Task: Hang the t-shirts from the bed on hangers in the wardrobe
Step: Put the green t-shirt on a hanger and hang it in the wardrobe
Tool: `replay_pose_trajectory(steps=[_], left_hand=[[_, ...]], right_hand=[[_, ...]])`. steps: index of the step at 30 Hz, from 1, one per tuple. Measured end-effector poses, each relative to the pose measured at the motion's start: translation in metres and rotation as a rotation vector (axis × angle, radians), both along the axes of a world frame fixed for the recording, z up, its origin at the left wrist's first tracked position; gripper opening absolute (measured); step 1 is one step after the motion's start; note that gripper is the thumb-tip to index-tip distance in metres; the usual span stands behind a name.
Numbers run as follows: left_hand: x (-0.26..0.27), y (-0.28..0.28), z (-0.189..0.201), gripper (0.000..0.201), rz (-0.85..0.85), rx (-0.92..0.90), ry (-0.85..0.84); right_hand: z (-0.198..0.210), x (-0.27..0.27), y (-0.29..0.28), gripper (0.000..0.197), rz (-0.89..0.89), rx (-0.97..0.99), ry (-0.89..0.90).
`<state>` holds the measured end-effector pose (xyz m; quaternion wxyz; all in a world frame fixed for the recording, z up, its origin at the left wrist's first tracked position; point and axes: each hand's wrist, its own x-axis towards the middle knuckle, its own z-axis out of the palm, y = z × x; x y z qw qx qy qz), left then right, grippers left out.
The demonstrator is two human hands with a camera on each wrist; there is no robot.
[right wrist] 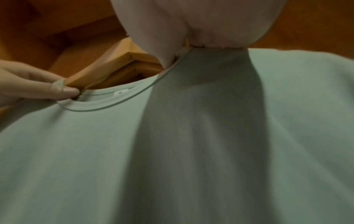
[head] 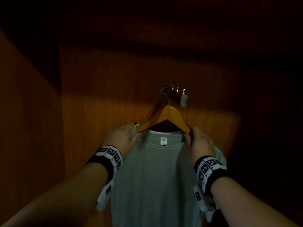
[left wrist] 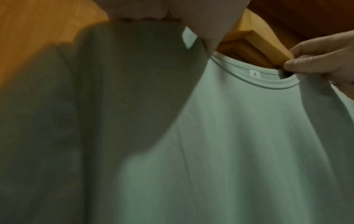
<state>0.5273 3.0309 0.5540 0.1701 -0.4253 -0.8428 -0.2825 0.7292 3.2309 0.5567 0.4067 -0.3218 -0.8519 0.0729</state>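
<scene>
Both hands [head: 120,135] [head: 200,141] pinch collar | pale green t-shirt [head: 155,177], seemingly unwrinkled | wooden hanger [head: 168,116] half inside

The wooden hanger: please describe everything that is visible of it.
The wooden hanger is light, honey-coloured wood with flat, square-edged arms forming a peak. It hangs from a small metal bracket on the wardrobe's back panel. Both arms run down into the neck opening of the pale green t-shirt, so their ends are hidden. The left hand and right hand pinch the collar beside each arm. More wood shows behind it; whether that is another hanger is unclear.
</scene>
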Motion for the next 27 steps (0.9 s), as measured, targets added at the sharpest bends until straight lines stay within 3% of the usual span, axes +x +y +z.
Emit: replay_pose_trajectory(steps=[9, 17, 20, 27], left_hand=[[0.006, -0.003, 0.015, 0.041, 0.005, -0.014, 0.042], [0.002, 0.003, 0.006, 0.064, -0.004, -0.045, -0.004], [-0.001, 0.004, 0.001, 0.065, -0.016, -0.011, 0.012], [-0.010, 0.011, -0.008, 0.062, -0.014, 0.044, 0.022]], right_hand=[[0.011, 0.000, 0.005, 0.010, 0.025, 0.038, -0.054], [0.003, 0.003, 0.006, 0.010, 0.021, 0.016, -0.073], [0.001, 0.002, 0.006, 0.010, 0.058, -0.004, -0.032], [-0.005, -0.001, 0.006, 0.031, 0.056, 0.051, -0.023]])
